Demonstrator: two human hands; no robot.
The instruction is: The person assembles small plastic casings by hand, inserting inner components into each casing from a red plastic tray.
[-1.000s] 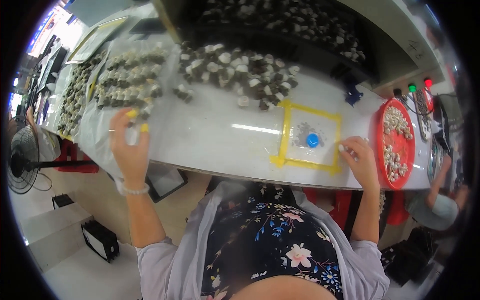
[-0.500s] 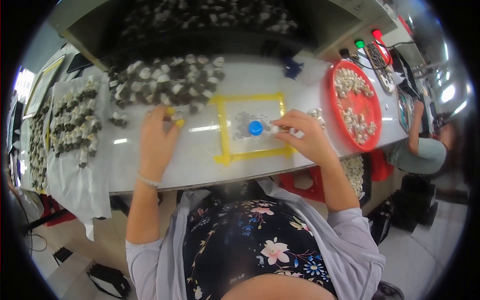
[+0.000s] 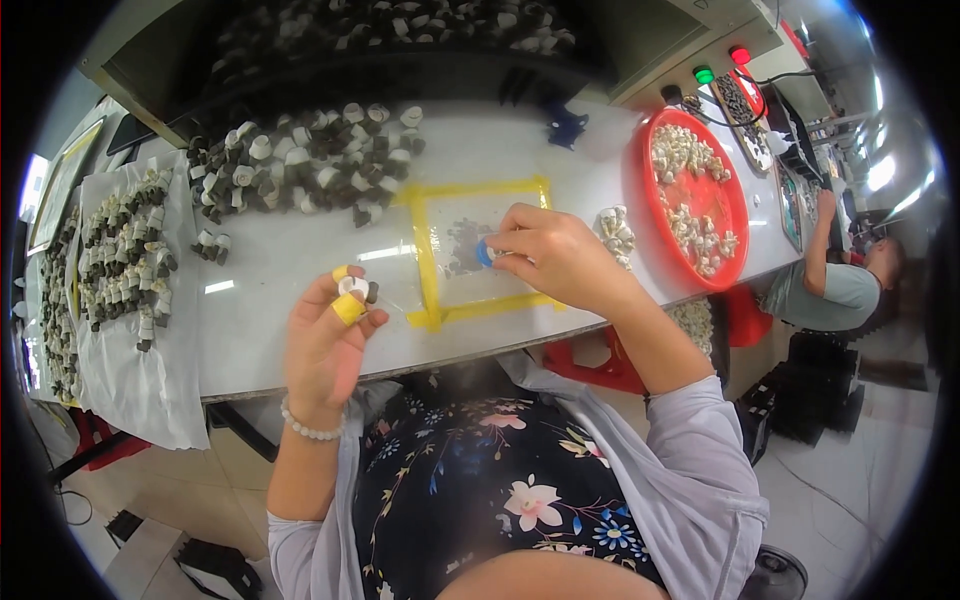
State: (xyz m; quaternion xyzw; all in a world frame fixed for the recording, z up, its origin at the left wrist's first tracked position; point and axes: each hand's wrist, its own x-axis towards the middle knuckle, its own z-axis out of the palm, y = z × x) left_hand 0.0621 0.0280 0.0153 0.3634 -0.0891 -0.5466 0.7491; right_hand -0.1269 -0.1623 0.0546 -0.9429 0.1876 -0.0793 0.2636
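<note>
My left hand [image 3: 328, 345], with yellow wraps on two fingertips, is raised over the table's front part. Its thumb and fingers pinch a small white-and-dark piece [image 3: 354, 288]. My right hand [image 3: 562, 262] is over the yellow tape frame [image 3: 423, 262], its fingertips closed at a small round blue cap [image 3: 484, 254]. A bit of something whitish shows between those fingertips; most of it is hidden. Inside the tape frame, to the left of the cap, dark specks [image 3: 462, 240] mark the surface.
Many white-and-dark pieces [image 3: 300, 165] lie at the back left. More stand in rows on a white sheet [image 3: 180, 380]. A red tray [image 3: 742, 215] of small whitish pieces sits right, beside a small pile [image 3: 615, 232]. A co-worker [image 3: 825, 290] sits far right.
My left hand has come back from near the pile toward me, lifting the white-and-dark piece. My right hand has moved left onto the blue cap. The view has shifted slightly.
</note>
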